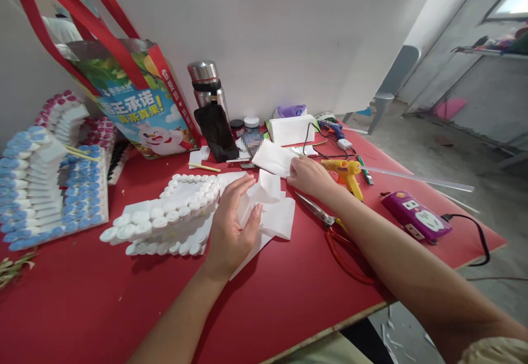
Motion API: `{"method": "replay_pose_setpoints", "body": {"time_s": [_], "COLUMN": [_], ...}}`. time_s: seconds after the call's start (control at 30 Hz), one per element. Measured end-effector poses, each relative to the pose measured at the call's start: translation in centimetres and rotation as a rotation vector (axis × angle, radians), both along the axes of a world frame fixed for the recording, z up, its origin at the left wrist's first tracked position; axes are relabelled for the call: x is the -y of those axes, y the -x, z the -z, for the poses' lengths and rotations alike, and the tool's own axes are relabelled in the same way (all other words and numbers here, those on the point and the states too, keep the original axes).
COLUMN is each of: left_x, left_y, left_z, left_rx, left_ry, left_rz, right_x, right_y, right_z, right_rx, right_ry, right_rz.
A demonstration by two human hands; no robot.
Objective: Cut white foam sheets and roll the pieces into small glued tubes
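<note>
My left hand (233,226) hovers over loose white paper sheets (280,218), its thumb and fingers apart. Whether it rests on the sheets I cannot tell. Farther back, my right hand (309,176) has its fingers curled closed at the right end of a folded white paper (272,158); its fingertips are hidden. Left of my left hand lies a structure of white rolled pieces (165,213) in rows. Scissors (325,218) with red and yellow handles lie under my right forearm. A yellow glue gun (346,174) with a long clear glue stick (412,178) is beside that forearm.
Behind stand a black phone (216,133), a steel flask (208,86) and a shopping bag (140,105). Blue-and-white rolled structures (82,188) fill the left side. A purple power strip (416,215) lies near the right edge of the red table (136,309).
</note>
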State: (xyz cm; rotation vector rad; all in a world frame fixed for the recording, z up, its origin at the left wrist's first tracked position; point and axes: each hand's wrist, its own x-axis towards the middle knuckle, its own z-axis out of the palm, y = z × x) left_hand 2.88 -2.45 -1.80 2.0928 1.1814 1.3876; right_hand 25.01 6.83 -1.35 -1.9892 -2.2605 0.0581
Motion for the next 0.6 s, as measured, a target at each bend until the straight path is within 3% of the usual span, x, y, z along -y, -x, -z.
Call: {"method": "replay_pose_setpoints", "body": {"time_s": [0.27, 0.4, 0.6], "left_x": [0.0, -0.1, -0.1], "left_y": [-0.2, -0.3, -0.4], "left_z": [0.2, 0.3, 0.3], "left_rx": [-0.022, -0.025, -0.026], "left_ry": [-0.018, 0.003, -0.003], "left_rz": [0.006, 0.009, 0.013], "right_x": [-0.3, -0.3, -0.1], "right_y": [-1.3, -1.3, -1.8], "right_z": [1.0, 0.7, 0.1], "right_rx": [-0.082, -0.094, -0.223], "right_ry": [-0.049, -0.04, -0.172], "right_rz": [-0.054, -0.047, -0.058]}}
